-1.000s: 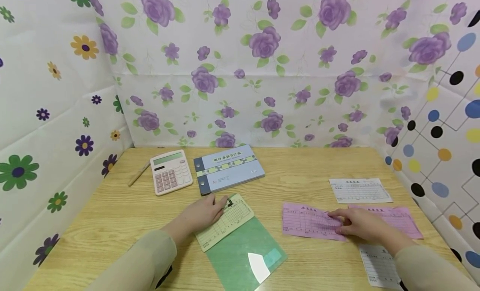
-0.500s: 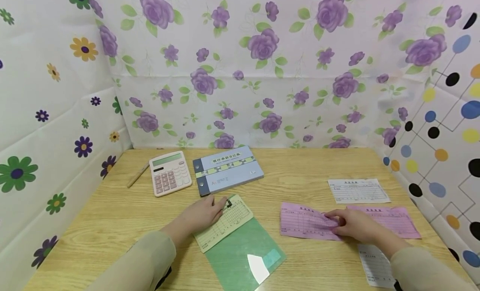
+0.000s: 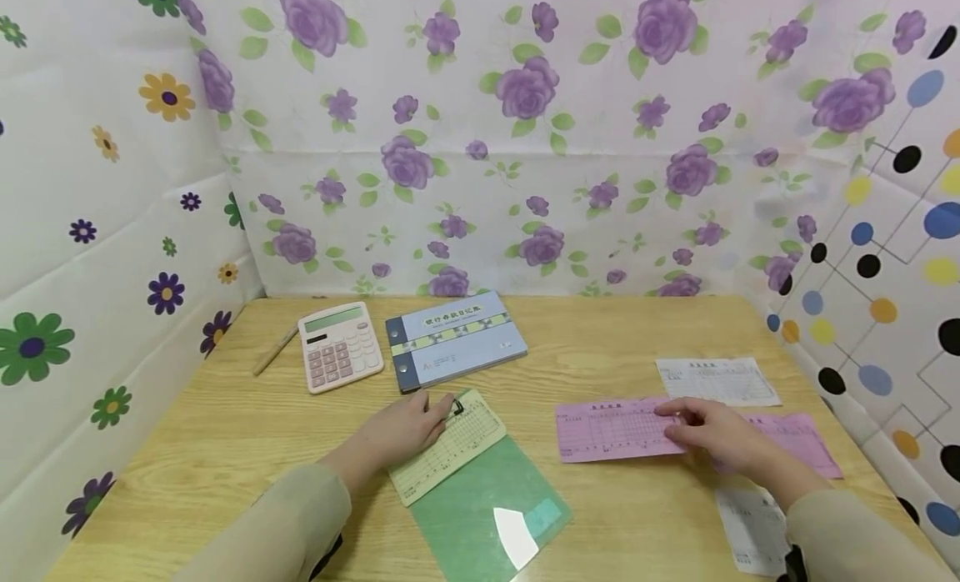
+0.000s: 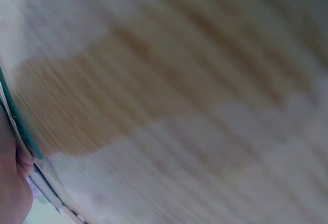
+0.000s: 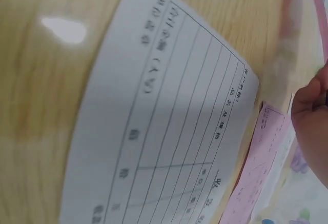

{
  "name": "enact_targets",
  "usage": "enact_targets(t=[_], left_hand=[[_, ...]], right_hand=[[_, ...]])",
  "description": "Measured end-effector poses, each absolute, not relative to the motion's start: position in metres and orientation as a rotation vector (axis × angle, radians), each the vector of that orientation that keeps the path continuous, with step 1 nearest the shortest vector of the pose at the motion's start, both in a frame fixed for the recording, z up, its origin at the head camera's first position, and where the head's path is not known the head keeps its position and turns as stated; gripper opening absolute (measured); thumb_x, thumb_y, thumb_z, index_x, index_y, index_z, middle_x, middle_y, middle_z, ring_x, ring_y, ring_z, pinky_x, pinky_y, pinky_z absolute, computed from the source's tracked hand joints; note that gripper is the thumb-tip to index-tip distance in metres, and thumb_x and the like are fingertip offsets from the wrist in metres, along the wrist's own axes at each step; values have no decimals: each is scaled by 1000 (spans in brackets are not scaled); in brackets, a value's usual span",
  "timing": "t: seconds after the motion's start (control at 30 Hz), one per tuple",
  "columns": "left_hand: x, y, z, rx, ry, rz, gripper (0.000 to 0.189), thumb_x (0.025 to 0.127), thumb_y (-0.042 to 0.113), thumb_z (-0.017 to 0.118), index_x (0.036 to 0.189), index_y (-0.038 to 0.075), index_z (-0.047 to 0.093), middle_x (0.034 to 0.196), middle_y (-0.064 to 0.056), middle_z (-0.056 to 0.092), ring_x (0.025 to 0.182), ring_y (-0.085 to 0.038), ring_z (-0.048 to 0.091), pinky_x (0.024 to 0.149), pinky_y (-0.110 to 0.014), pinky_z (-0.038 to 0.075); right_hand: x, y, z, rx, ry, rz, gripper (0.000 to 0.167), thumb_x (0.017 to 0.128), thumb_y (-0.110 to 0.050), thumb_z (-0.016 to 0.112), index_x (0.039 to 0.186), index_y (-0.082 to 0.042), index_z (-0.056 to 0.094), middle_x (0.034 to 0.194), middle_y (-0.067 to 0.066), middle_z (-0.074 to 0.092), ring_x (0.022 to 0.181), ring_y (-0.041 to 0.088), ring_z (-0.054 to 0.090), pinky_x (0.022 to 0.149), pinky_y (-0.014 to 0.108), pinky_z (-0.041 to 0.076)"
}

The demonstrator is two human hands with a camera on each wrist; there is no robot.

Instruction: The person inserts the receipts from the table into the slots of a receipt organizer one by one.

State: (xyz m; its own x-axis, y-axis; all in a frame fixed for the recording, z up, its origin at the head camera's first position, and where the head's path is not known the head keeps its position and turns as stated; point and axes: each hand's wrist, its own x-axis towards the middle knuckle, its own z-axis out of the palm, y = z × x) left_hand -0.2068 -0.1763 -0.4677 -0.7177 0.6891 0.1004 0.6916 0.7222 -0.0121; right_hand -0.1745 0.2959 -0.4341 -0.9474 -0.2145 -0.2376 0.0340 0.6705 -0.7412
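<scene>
A pink printed slip (image 3: 615, 432) is pinched between the thumb and fingers of my right hand (image 3: 708, 436), its left part raised off the table. Under and beyond that hand lies a second pink slip (image 3: 798, 440). My left hand (image 3: 401, 432) rests on a pale yellow printed form (image 3: 457, 449), fingertips beside a small black clip (image 3: 457, 408). The form lies over the top of a glossy green folder (image 3: 480, 507). In the left wrist view, only the hand's edge and the green folder's edge (image 4: 20, 131) show.
One white slip (image 3: 720, 382) lies at the back right, another (image 3: 753, 528) near the front right. A blue account book (image 3: 457, 340), a pink calculator (image 3: 341, 348) and a pen (image 3: 276, 348) sit at the back left. Patterned cloth (image 3: 480, 190) walls the table.
The pink slip in my right hand lifts from the table, its near edge rising and its surface flattening out. My left hand stays in place on the yellow form.
</scene>
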Motion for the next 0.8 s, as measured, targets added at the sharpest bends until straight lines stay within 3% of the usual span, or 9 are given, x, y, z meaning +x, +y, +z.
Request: enact_targets(t=[0.17, 0.33, 0.6, 0.8], left_hand=[[-207, -176, -469, -1148, -2815, -16, 50, 98, 30, 48, 142, 9, 40, 82, -3, 38, 63, -11, 35, 57, -28, 38], [-209, -176, -471, -1133, -2801, 2, 49, 98, 30, 48, 142, 10, 41, 81, -2, 38, 63, -11, 34, 57, -28, 37], [-209, -177, -472, -1128, -2815, -8, 49, 98, 31, 48, 142, 10, 41, 81, -2, 38, 64, -12, 35, 58, -29, 38], [-210, -177, -473, -1127, -2819, -8, 50, 98, 32, 47, 143, 11, 40, 83, -3, 39, 65, -12, 36, 59, -30, 39]], right_hand=[[-176, 293, -439, -70, 2637, -1152, 47, 90, -44, 60, 121, -9, 60, 106, 7, 57, 89, 21, 48, 72, 31, 43], [-180, 289, -447, -44, 2690, -1131, 40, 91, -38, 61, 118, -9, 60, 95, 7, 54, 82, 20, 48, 67, 31, 44], [-180, 289, -449, -13, 2680, -1169, 32, 91, -25, 62, 118, -8, 59, 94, 8, 54, 79, 20, 50, 66, 33, 47], [-177, 288, -442, -11, 2666, -1180, 31, 93, -25, 58, 119, -9, 59, 106, 10, 56, 88, 22, 50, 71, 33, 45]])
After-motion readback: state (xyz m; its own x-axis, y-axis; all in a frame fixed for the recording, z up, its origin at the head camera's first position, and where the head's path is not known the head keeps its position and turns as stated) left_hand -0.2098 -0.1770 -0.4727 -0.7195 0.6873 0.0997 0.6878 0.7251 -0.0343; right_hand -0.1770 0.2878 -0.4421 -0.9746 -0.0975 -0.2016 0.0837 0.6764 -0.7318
